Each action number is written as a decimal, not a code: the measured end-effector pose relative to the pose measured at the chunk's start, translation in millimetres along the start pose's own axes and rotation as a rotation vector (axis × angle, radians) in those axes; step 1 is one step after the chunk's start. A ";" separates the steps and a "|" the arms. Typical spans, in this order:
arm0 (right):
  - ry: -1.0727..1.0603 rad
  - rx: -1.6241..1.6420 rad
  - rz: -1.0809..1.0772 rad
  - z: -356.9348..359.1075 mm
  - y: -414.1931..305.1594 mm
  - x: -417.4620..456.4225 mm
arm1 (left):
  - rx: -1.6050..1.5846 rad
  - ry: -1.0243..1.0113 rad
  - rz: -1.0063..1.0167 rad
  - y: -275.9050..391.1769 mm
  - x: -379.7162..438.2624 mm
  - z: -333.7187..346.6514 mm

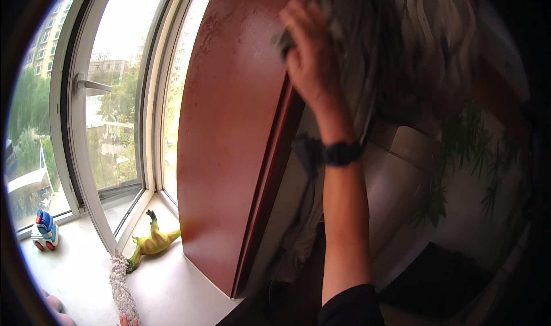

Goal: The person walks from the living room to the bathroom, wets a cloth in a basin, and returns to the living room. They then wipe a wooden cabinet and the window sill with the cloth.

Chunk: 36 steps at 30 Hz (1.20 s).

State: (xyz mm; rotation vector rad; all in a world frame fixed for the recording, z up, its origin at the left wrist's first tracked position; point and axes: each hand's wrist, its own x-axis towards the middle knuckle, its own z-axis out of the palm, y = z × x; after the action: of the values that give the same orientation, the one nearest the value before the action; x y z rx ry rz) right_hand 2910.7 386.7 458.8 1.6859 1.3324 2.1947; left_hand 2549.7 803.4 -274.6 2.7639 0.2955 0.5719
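Note:
My right hand point(312, 55), blurred and with a dark watch on its wrist, holds a greyish cloth point(286, 42) against the upper edge of a glossy red-brown wooden panel point(232, 111). Only the fingertips of my left hand point(127, 321) show at the bottom edge, on a fluffy grey-white duster head point(122, 285). That duster lies on the white windowsill point(181, 291), its far end by the foot of the open window sash. What my left hand grips below the picture's edge is hidden.
A yellow-green toy dinosaur point(153, 243) lies on its side between duster and panel. A blue and white toy vehicle point(45, 233) stands at the left of the sill. The sash with its white handle point(94, 85) is swung inward. Right are a beige cabinet-like object point(400, 162) and green leaves point(434, 197).

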 end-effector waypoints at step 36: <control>-0.067 0.927 0.111 -40.8 -116.2 -159.2 | -0.359 0.934 0.941 441.9 372.2 -191.5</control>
State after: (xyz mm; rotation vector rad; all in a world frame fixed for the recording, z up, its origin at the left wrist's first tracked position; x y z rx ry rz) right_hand 2891.0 351.6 261.6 2.0568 2.5196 1.5950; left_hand 2866.0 535.3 170.9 1.9531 -0.8820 1.8773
